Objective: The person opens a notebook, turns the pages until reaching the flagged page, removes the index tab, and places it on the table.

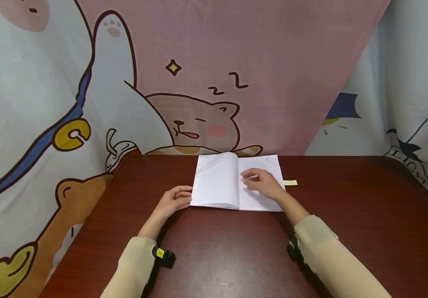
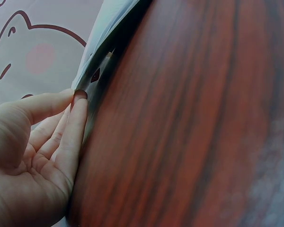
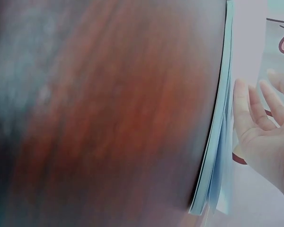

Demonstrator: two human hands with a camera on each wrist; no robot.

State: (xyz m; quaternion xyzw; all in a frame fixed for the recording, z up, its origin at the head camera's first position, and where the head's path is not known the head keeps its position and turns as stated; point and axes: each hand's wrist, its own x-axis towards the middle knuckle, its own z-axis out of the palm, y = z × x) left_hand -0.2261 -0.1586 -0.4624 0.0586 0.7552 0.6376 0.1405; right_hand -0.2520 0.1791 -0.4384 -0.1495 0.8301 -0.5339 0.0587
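Observation:
An open lined notebook (image 1: pixel 215 182) lies on the dark red wooden table, its left pages arching up near the spine. At its left edge, my left hand (image 1: pixel 173 202) holds the pages. The left wrist view shows the thumb and fingertips of that hand (image 2: pixel 42 137) pinching the notebook's edge (image 2: pixel 97 56). My right hand (image 1: pixel 262 184) hovers over the right page, fingers bent slightly and spread. In the right wrist view this hand (image 3: pixel 265 123) stands apart from the notebook's edge (image 3: pixel 215 137), with nothing seen in it.
A pale yellow paper tab (image 1: pixel 290 182) sticks out from the notebook's right side. The table (image 1: pixel 221 252) meets a cloth backdrop (image 1: pixel 273 82) with cartoon animals behind it and at the left. Another printed cloth (image 1: pixel 418 82) hangs at the right.

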